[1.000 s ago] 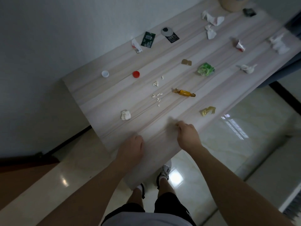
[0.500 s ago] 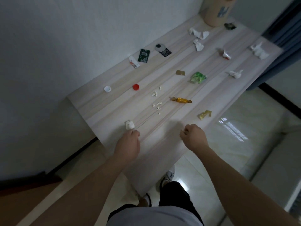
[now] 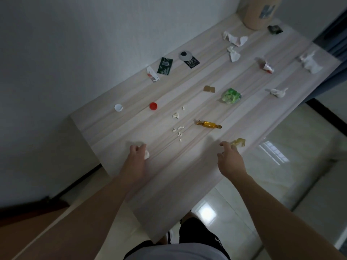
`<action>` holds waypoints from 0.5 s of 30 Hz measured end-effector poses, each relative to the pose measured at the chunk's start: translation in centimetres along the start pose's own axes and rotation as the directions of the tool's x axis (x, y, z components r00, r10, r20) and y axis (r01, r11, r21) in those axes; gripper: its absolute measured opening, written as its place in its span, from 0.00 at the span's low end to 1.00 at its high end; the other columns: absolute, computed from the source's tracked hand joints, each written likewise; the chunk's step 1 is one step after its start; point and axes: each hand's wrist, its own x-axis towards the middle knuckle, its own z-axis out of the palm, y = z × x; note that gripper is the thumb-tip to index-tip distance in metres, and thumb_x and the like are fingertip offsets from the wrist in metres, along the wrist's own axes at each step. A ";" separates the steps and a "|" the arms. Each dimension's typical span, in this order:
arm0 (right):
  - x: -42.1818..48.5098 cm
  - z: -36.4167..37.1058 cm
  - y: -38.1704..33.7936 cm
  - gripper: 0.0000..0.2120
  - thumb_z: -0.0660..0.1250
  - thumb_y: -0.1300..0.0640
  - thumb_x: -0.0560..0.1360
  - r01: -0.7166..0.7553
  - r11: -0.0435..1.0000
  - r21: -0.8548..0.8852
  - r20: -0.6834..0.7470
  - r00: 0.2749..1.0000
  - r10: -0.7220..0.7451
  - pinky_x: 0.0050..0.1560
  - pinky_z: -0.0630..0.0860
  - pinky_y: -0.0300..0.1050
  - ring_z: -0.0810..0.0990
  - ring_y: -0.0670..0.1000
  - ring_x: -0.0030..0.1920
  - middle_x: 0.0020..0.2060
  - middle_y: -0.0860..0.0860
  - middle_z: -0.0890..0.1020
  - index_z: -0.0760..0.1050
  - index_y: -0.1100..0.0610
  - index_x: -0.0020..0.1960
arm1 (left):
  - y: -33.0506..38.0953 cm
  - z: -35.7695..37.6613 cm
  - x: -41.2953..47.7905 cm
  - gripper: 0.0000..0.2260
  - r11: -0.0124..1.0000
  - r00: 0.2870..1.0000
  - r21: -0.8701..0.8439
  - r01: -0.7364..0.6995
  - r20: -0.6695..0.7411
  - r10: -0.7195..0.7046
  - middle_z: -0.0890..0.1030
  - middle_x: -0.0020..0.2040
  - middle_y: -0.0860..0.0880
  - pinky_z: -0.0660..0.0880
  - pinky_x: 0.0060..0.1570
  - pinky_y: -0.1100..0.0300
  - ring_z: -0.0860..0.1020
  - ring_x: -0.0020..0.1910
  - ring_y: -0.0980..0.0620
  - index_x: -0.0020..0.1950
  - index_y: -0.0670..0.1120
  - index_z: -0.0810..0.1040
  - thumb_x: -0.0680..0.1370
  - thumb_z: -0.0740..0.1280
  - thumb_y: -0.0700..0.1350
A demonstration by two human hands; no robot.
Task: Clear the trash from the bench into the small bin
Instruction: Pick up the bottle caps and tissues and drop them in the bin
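A pale wood bench [image 3: 169, 177] is strewn with trash. My left hand [image 3: 136, 158] curls its fingers over a small white paper ball [image 3: 146, 155] near the bench's left edge; part of the ball peeks out beside my fingers. My right hand [image 3: 230, 159] hovers near the right edge, its loosely bent fingertips right next to a crumpled yellow wrapper [image 3: 240, 142]. Whether they touch it I cannot tell. A tan round bin [image 3: 257, 15] stands at the bench's far end, by the wall.
Between my hands and the bin lie a gold candy [image 3: 208, 124], white crumbs [image 3: 178, 129], a green wrapper [image 3: 231, 95], a red cap [image 3: 153, 106], a white cap [image 3: 118, 107], dark packets [image 3: 165, 66] and several crumpled tissues [image 3: 234, 39]. The wall runs along the left, shiny floor on the right.
Both hands have reached forward over the bench. The left hand has closed over the white paper ball, and the right hand has moved right to the yellow wrapper and loosened its fingers.
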 end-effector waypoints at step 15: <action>5.6 -1.6 4.1 0.23 0.66 0.46 0.74 -0.267 0.963 0.025 -0.030 0.963 0.267 0.51 0.77 0.55 0.77 0.63 0.45 0.58 0.59 0.67 0.66 0.55 0.65 | 1.1 1.7 4.1 0.07 0.995 0.996 0.067 -0.079 0.041 0.076 0.71 0.46 0.44 0.74 0.37 0.49 0.77 0.40 0.38 0.48 0.46 0.70 0.78 0.63 0.49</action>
